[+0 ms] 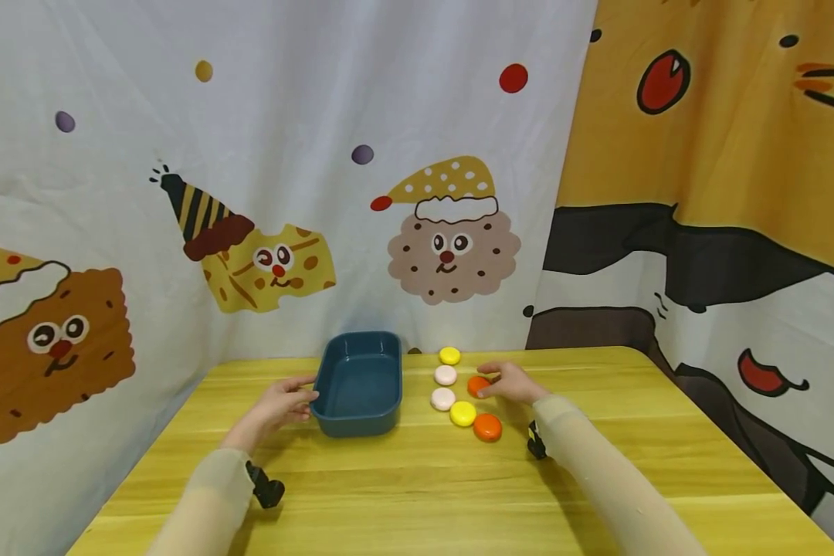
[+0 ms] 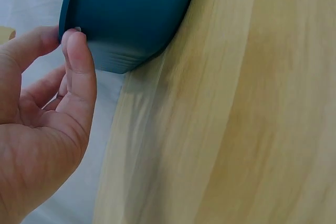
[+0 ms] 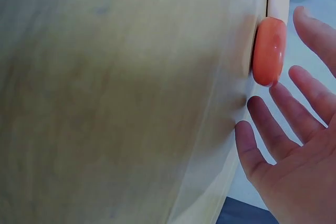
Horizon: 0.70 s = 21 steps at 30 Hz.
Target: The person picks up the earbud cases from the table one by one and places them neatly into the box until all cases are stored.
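In the head view, a dark blue rectangular dish (image 1: 357,378) stands on the wooden table. My left hand (image 1: 281,405) is at its left rim, where thumb and index finger pinch the edge, as the left wrist view also shows. My right hand (image 1: 514,382) reaches round an orange rounded disc (image 1: 477,386), its fingers spread and not closed on it. Below this lies a second orange disc (image 1: 488,427). Two pale pink discs (image 1: 442,398) and two yellow discs (image 1: 462,413) lie between the dish and my right hand.
Behind the table (image 1: 403,502) hangs a white curtain (image 1: 285,116) printed with cartoon food faces. To the right, an orange and grey cartoon print (image 1: 723,177) covers the cloth. Each wrist carries a small black device (image 1: 267,488).
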Motion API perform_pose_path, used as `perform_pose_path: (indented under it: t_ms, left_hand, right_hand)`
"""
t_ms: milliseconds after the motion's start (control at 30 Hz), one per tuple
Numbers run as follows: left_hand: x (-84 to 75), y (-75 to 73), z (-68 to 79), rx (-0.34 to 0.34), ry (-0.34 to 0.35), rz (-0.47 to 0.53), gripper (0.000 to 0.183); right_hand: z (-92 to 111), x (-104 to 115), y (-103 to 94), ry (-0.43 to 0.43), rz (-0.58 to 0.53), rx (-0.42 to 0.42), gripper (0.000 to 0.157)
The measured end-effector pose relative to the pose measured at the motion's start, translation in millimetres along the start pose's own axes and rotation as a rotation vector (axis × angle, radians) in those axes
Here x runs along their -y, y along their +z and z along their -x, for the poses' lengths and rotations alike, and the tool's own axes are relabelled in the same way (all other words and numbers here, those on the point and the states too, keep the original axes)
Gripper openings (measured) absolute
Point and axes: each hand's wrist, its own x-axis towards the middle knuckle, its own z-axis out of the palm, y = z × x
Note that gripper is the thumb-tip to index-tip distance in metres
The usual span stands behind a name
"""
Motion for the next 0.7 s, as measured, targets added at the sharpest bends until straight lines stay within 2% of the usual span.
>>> perform_pose_path:
  t_ms: [267, 533, 700]
  left_hand:
    - [7.2, 2.3, -0.7, -0.046, -0.001, 0.079, 0.059]
    - [8.5, 5.0, 0.4, -0.089, 0.011, 0.100, 0.058]
    - [7.4, 8.2, 2.4, -0.099, 0.027, 0.116, 0.057]
  right_hand:
    - [-6.0, -8.9, 3.6, 0.004, 0.009, 0.007, 0.054]
    - [-3.4, -2.7, 4.6, -0.022, 0.068, 0.001, 0.052]
    - [-1.4, -0.4, 4.2, 0.004, 0.075, -0.006, 0.053]
